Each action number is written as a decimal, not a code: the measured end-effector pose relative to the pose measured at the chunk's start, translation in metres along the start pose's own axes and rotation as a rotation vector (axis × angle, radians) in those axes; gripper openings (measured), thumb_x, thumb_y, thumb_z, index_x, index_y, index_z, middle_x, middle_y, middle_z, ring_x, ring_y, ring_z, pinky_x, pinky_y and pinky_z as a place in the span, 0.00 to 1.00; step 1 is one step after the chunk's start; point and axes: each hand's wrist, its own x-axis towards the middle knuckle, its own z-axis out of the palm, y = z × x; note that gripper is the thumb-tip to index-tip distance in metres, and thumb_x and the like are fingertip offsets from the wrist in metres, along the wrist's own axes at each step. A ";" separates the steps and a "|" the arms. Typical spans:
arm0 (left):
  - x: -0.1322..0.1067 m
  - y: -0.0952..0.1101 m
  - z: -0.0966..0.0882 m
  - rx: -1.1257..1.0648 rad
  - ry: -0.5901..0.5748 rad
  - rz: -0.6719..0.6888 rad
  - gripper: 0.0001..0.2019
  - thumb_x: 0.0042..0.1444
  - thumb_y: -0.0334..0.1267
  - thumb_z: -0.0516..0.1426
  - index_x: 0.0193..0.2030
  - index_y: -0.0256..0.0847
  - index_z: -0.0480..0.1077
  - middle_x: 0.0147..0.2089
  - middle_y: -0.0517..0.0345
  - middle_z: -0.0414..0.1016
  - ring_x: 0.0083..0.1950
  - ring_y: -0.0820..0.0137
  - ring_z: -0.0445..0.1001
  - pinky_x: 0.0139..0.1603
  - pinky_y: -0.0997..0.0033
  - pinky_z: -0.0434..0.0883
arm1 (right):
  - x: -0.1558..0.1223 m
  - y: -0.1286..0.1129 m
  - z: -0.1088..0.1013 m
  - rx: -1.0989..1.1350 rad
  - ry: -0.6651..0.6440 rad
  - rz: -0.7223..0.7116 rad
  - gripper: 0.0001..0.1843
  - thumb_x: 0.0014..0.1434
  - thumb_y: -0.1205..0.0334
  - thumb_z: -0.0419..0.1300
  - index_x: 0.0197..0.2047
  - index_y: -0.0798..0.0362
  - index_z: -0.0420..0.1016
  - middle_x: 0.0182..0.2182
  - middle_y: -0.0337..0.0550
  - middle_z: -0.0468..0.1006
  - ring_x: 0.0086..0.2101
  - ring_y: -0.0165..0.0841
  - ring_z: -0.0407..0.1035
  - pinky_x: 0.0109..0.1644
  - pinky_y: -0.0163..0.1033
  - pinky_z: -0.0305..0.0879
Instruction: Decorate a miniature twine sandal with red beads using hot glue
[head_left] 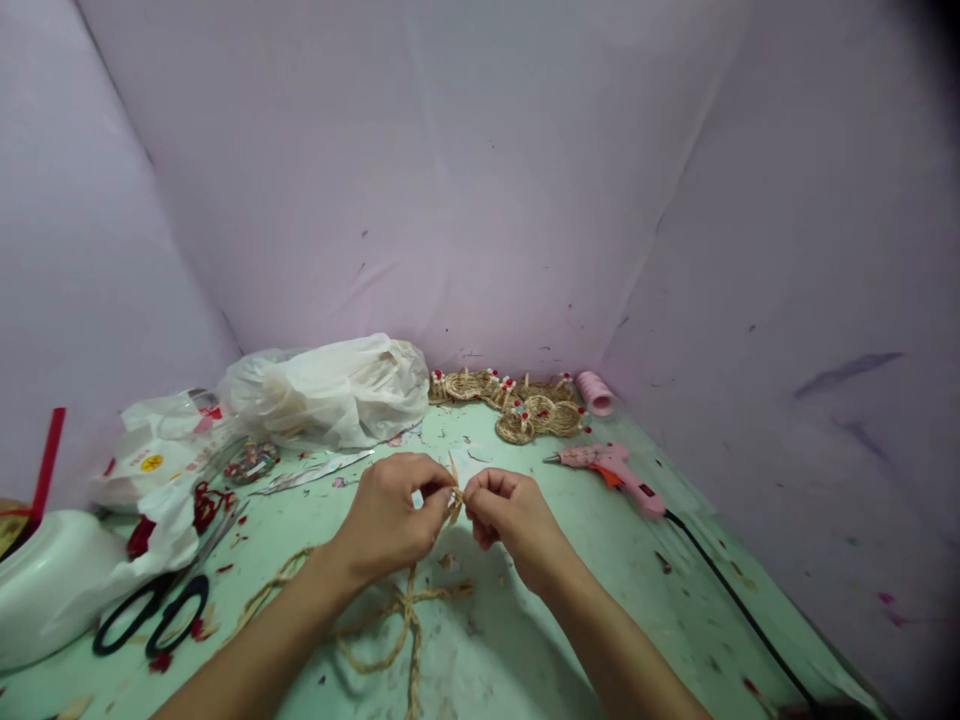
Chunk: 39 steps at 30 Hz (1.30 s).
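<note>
Left hand (397, 508) and right hand (514, 512) pinched a straw strip (457, 496), fingertips closed; braided cord (410, 612) lay below the left.

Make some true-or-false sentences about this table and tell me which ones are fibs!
1. The glue gun is pink. True.
2. The scissors have yellow handles. False: they are black.
3. The left hand and right hand meet at a straw-coloured strip. True.
4. The pink spool is left of the white plastic bag. False: it is to the right.
5. A black cord runs from the glue gun. True.
</note>
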 end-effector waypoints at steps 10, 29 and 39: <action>-0.002 -0.001 -0.003 0.285 -0.111 0.357 0.09 0.45 0.26 0.50 0.25 0.39 0.70 0.22 0.59 0.70 0.25 0.71 0.66 0.48 0.57 0.63 | 0.003 0.007 0.003 -0.042 0.006 0.032 0.02 0.35 0.67 0.52 0.15 0.53 0.62 0.08 0.28 0.59 0.11 0.22 0.54 0.16 0.30 0.49; 0.001 0.003 0.014 -0.403 -0.028 -0.463 0.02 0.42 0.33 0.53 0.23 0.39 0.67 0.19 0.62 0.68 0.23 0.73 0.65 0.25 0.75 0.61 | 0.001 0.004 0.003 -0.188 -0.016 0.025 0.05 0.40 0.63 0.50 0.17 0.53 0.63 0.12 0.32 0.62 0.13 0.24 0.56 0.17 0.31 0.54; -0.017 -0.022 0.071 -0.705 0.010 -0.617 0.01 0.43 0.32 0.52 0.23 0.38 0.63 0.16 0.68 0.60 0.17 0.77 0.60 0.20 0.78 0.57 | 0.060 -0.051 -0.129 -0.893 0.567 -0.189 0.06 0.49 0.62 0.56 0.31 0.53 0.71 0.33 0.50 0.73 0.38 0.43 0.65 0.33 0.39 0.52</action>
